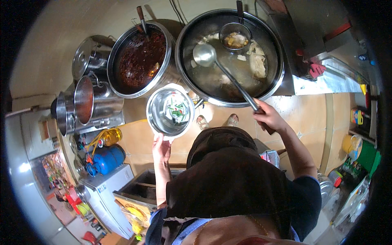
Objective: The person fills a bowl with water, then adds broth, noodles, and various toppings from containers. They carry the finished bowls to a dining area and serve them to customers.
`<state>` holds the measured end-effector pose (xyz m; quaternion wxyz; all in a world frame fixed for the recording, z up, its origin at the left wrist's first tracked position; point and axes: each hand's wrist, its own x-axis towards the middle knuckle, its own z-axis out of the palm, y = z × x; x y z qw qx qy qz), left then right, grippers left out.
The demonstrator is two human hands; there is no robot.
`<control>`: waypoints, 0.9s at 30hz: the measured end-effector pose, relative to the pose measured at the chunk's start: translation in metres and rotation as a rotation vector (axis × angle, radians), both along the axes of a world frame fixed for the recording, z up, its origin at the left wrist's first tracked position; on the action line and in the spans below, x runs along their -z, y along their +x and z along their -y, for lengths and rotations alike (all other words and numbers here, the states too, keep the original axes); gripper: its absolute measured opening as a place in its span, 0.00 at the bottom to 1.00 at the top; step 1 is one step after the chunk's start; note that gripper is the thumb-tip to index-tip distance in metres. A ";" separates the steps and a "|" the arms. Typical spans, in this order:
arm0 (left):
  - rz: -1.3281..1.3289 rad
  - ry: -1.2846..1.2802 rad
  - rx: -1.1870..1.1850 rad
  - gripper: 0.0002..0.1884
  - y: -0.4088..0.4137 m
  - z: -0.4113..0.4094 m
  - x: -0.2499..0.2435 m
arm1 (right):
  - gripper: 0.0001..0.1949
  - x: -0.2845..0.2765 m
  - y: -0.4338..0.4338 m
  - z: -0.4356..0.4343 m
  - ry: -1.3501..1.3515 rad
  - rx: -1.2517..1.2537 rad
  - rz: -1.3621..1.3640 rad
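Observation:
In my left hand (161,149) is a steel bowl (153,118) with chopped green and a few red pieces at its bottom. My right hand (269,115) grips the dark handle of a large steel ladle (204,55). The ladle's round head is over the cloudy broth inside a wide steel stockpot (221,102); whether it touches the liquid I cannot tell. A strainer basket (235,36) holding pale and yellowish pieces rests in that pot near its far rim. Left of it, a second pot (111,80) holds dark red sauce with a wooden-handled utensil (141,15) in it.
Smaller steel pots (102,104) and a lid (82,59) stand at the left. A blue gas cylinder (107,160) and a bottle of yellow oil (112,137) are below them, by a white cabinet (107,199). A steel counter (324,82) adjoins the stockpot's right side.

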<state>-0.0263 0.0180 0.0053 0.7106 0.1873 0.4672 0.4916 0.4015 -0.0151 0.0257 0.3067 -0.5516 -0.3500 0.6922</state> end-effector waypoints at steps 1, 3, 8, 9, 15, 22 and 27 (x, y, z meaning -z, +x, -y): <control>0.000 -0.002 0.017 0.18 0.007 0.002 0.000 | 0.29 0.012 -0.001 -0.012 0.022 -0.047 0.011; -0.012 -0.006 0.047 0.16 0.012 0.008 -0.002 | 0.33 0.045 -0.012 -0.037 -0.078 -0.001 0.022; -0.026 -0.044 0.051 0.12 0.007 0.028 0.007 | 0.34 0.063 -0.023 -0.075 -0.071 -0.204 0.495; -0.027 -0.046 0.044 0.13 0.010 0.031 0.007 | 0.34 0.062 -0.025 -0.077 -0.044 -0.235 0.573; -0.003 -0.057 0.080 0.12 0.027 0.017 0.008 | 0.29 0.070 -0.039 -0.086 -0.084 -0.166 0.514; 0.019 -0.060 0.231 0.09 0.040 -0.023 0.025 | 0.05 0.033 -0.025 -0.061 -0.403 0.309 -0.484; -0.010 -0.101 0.392 0.09 0.057 -0.061 0.024 | 0.16 -0.041 -0.025 -0.029 -0.311 0.416 -0.498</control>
